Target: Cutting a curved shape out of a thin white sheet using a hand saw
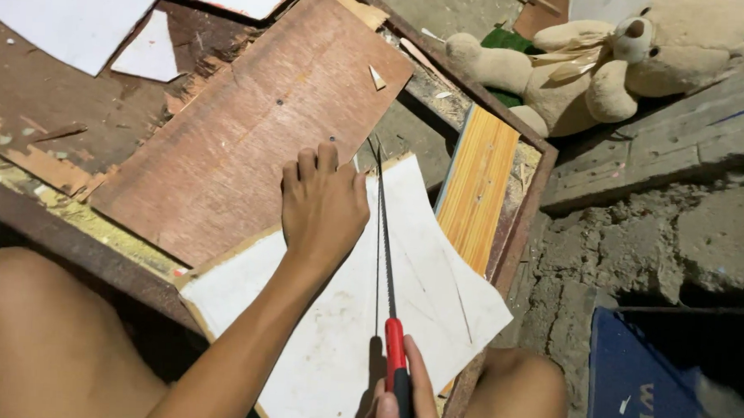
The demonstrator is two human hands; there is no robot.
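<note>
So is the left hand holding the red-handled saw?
No, the left hand presses flat on the white board; the right hand grips the red-handled saw.

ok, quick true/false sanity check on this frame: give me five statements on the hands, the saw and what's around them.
1. The left hand lies flat on the white board. True.
2. The right hand holds a hammer. False: it grips the red handle of a handsaw.
3. The saw blade runs just beside the left hand's fingers. True.
4. A stuffed bear lies at the upper right. True.
5. The white board lies on bare concrete. False: it rests on a brown wooden panel.
</note>
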